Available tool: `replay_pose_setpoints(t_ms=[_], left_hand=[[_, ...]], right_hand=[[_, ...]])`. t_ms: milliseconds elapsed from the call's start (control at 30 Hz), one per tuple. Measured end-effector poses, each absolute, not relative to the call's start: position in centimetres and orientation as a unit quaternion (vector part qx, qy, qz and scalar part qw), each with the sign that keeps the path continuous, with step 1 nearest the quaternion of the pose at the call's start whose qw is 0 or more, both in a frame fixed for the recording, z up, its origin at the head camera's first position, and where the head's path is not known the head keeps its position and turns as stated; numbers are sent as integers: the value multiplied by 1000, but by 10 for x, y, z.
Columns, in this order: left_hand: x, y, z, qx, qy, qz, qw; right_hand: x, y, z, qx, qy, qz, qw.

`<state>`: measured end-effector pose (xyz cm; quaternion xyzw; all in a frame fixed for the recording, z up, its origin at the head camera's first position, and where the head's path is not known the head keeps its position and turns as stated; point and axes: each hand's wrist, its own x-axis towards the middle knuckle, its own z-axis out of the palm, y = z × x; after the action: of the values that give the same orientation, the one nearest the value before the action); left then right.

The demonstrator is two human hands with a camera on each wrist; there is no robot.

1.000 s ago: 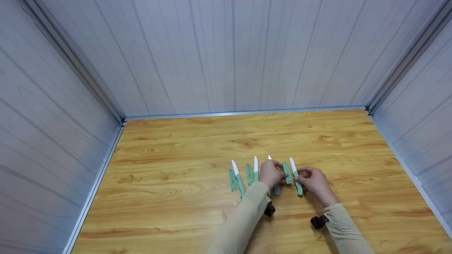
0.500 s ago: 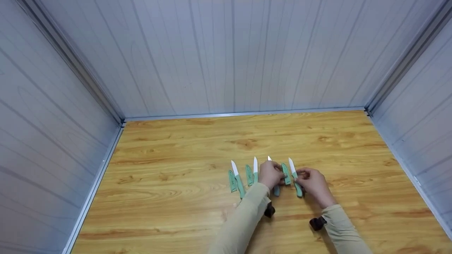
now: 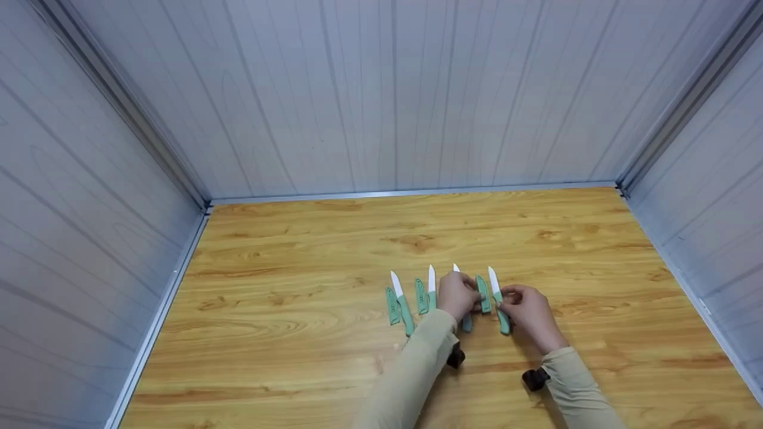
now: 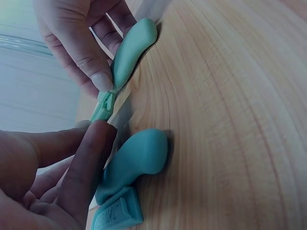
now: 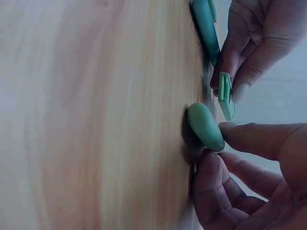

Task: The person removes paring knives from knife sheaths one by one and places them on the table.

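My left hand pinches a green knife sheath between thumb and fingers. In the right wrist view, the open slot of this sheath shows. My right hand grips the green handle of a white-bladed paring knife, just right of the sheath. Blade and sheath lie side by side, the blade outside it. Beneath my left hand is another paring knife with a bluish-green handle, its middle hidden by the hand. Beside that handle, a sheath lies in the left wrist view.
Further left on the wooden table lie two more white-bladed knives, the outer knife and the inner knife. Each has a green sheath beside it, the outer sheath and the inner sheath. Pale panel walls enclose the table.
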<state>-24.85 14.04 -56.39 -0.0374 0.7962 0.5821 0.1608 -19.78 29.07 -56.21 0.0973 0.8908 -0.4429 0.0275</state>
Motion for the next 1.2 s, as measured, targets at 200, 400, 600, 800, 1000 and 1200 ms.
replay_pose_setpoints(t_ms=[200, 400, 600, 800, 1000, 1200], left_hand=[[-246, 142, -563, -37, 801, 576, 157], [-247, 143, -562, -32, 814, 558, 160], [-250, 145, -564, -38, 812, 557, 171], [-251, 145, -565, -34, 814, 552, 176], [-249, 145, -565, -27, 805, 568, 168], [-247, 145, -564, -24, 806, 569, 162]], right_hand=[[-198, 291, -562, 93, 891, -444, 28], [-198, 291, -562, 92, 888, -450, 28], [-198, 291, -563, 92, 887, -451, 28], [-197, 290, -562, 91, 890, -446, 27], [-196, 290, -561, 90, 896, -433, 30], [-196, 291, -562, 92, 895, -435, 34]])
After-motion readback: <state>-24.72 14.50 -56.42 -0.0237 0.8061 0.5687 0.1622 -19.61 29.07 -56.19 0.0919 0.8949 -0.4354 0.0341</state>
